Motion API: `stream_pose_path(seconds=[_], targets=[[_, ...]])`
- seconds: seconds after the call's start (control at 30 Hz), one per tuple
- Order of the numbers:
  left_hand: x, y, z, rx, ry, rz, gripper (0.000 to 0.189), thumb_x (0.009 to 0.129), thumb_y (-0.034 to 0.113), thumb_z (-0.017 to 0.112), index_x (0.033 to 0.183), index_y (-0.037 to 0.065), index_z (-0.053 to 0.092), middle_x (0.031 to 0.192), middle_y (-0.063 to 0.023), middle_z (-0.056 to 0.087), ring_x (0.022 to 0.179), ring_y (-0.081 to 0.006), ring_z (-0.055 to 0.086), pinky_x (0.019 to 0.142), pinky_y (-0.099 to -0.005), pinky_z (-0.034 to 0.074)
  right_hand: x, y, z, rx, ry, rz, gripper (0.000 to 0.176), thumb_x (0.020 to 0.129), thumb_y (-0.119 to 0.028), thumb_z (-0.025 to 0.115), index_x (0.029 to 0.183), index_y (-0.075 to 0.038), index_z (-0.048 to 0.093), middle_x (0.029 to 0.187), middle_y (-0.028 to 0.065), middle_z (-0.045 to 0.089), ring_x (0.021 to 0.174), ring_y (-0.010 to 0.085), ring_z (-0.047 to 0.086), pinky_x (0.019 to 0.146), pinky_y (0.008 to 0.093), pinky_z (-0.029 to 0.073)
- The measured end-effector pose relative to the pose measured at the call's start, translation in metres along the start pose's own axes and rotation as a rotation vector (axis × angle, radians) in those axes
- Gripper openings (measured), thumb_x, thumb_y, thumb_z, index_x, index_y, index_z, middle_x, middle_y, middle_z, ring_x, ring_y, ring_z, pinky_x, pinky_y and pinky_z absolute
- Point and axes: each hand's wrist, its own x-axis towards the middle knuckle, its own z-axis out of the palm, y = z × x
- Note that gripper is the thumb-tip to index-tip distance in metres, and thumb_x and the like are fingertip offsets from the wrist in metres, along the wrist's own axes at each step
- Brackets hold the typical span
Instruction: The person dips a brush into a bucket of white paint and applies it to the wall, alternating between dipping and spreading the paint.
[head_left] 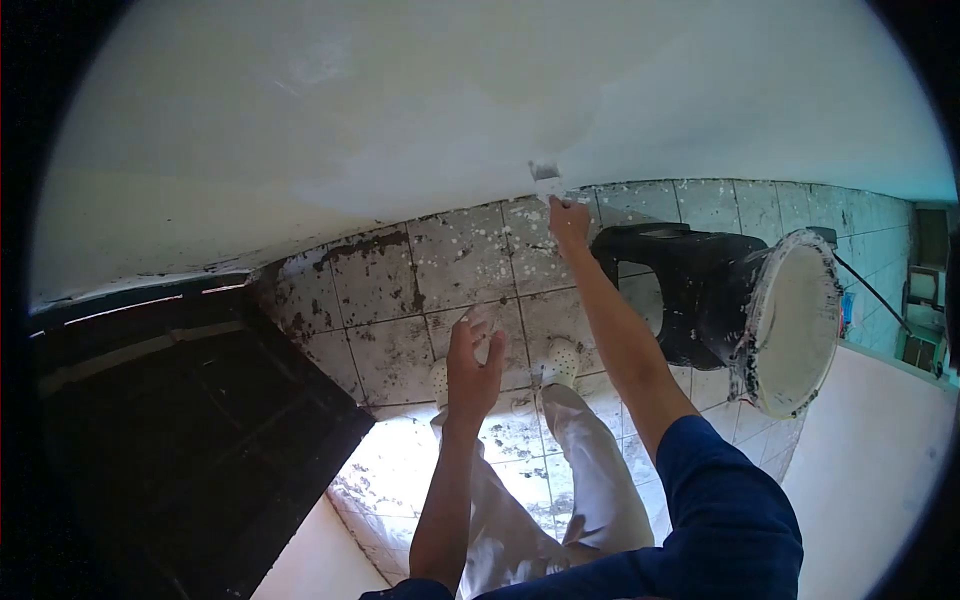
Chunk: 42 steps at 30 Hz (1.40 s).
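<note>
My right hand (570, 222) grips a putty knife (547, 182) at the end of my outstretched arm. Its blade is at the lower part of the pale wall (420, 120), where smoother and duller patches show. My left hand (474, 368) hangs in front of my body above the tiled floor, fingers apart and nothing in them. To the right of my right arm, a bucket (812, 240) with a white-crusted rim rests on a black plastic stool or chair (700, 290). Pale material shows inside the bucket.
Grey floor tiles (460, 255) are spotted with white drips and dark stains. A dark door or panel (180, 440) fills the lower left. My feet in light clogs (560, 362) stand close to the wall. Shelving (925, 300) and a thin dark rod (872, 290) are at far right.
</note>
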Motion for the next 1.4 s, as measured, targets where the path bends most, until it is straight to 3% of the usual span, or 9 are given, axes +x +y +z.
stream_pose_path(seconds=[0.07,0.33,0.53,0.6,0.73,0.9,1.07,1.2,1.4], targets=[[-0.006,-0.008,-0.006,-0.005,0.006,-0.041,0.045,0.09,0.023,0.055,0.127,0.001,0.041,0.125,-0.0185,0.048,0.113,-0.0295,0.051,0.093,-0.0414,0.041,-0.013,0.003,-0.004,0.1,-0.03,0.002,0.033,0.089,-0.024,0.058,0.064,-0.003,0.053,0.053,-0.0023,0.043,0.045,0.0081,0.037,0.044,0.0278,0.032],[0.01,0.02,-0.017,0.122,0.014,0.034,0.046,0.091,0.023,0.056,0.129,0.003,0.041,0.124,-0.0187,0.049,0.112,-0.0285,0.052,0.088,-0.0386,0.045,-0.141,-0.169,-0.073,0.635,-0.091,-0.22,0.031,0.089,-0.025,0.059,0.072,0.0,0.06,0.056,-0.0007,0.046,0.049,0.008,0.041,0.045,0.0278,0.034],[0.035,0.048,-0.027,0.037,-0.006,0.172,0.047,0.09,0.03,0.056,0.123,-0.002,0.044,0.115,-0.017,0.051,0.108,-0.0286,0.053,0.089,-0.0391,0.042,-0.022,-0.016,0.023,-0.172,0.037,-0.02,0.035,0.086,-0.024,0.06,0.076,0.009,0.06,0.056,0.0059,0.052,0.052,0.0123,0.047,0.048,0.0328,0.039],[0.033,0.036,-0.032,0.061,0.001,0.164,0.046,0.089,0.029,0.057,0.122,-0.002,0.044,0.112,-0.0169,0.052,0.107,-0.0286,0.053,0.089,-0.0391,0.043,-0.018,-0.005,0.022,-0.031,-0.039,0.002,0.033,0.087,-0.027,0.061,0.075,0.005,0.061,0.057,0.0026,0.05,0.05,0.0101,0.045,0.046,0.0294,0.037],[0.016,0.007,-0.031,-0.011,-0.008,0.056,0.044,0.089,0.026,0.057,0.12,-0.002,0.045,0.108,-0.0168,0.052,0.104,-0.0286,0.054,0.089,-0.039,0.042,-0.093,-0.116,-0.029,0.425,-0.125,-0.107,0.031,0.087,-0.029,0.062,0.078,0.001,0.063,0.058,-0.0007,0.049,0.047,0.0079,0.042,0.044,0.0256,0.035],[-0.002,0.006,-0.043,0.02,-0.04,0.047,0.042,0.089,0.023,0.057,0.119,-0.003,0.045,0.111,-0.018,0.051,0.105,-0.029,0.054,0.089,-0.0394,0.042,-0.163,-0.19,-0.07,0.585,-0.084,-0.24,0.03,0.087,-0.029,0.063,0.08,0.0,0.062,0.059,-0.0017,0.048,0.046,0.007,0.042,0.042,0.0235,0.033],[-0.001,-0.011,-0.05,0.035,-0.053,0.02,0.041,0.089,0.023,0.057,0.118,-0.003,0.045,0.113,-0.0184,0.051,0.107,-0.029,0.053,0.088,-0.0399,0.043,-0.054,-0.042,0.027,0.261,-0.036,0.057,0.033,0.089,-0.025,0.058,0.071,0.002,0.059,0.054,0.0008,0.049,0.044,0.01,0.041,0.042,0.0304,0.033],[-0.011,-0.023,-0.062,0.07,-0.072,-0.007,0.043,0.089,0.025,0.058,0.119,-0.002,0.045,0.114,-0.0187,0.051,0.109,-0.0294,0.053,0.087,-0.0401,0.044,-0.041,-0.003,0.051,0.191,-0.043,0.013,0.032,0.089,-0.024,0.058,0.069,0.002,0.059,0.053,0.0007,0.046,0.044,0.0105,0.041,0.042,0.0306,0.034],[-0.03,-0.026,-0.063,-0.015,-0.076,-0.148,0.045,0.089,0.028,0.057,0.124,0.0,0.045,0.118,-0.0179,0.05,0.112,-0.0297,0.051,0.085,-0.0391,0.046,-0.153,-0.158,-0.021,0.527,-0.088,-0.208,0.031,0.089,-0.026,0.059,0.074,0.001,0.061,0.055,-0.0009,0.046,0.048,0.0061,0.042,0.043,0.0254,0.036]])
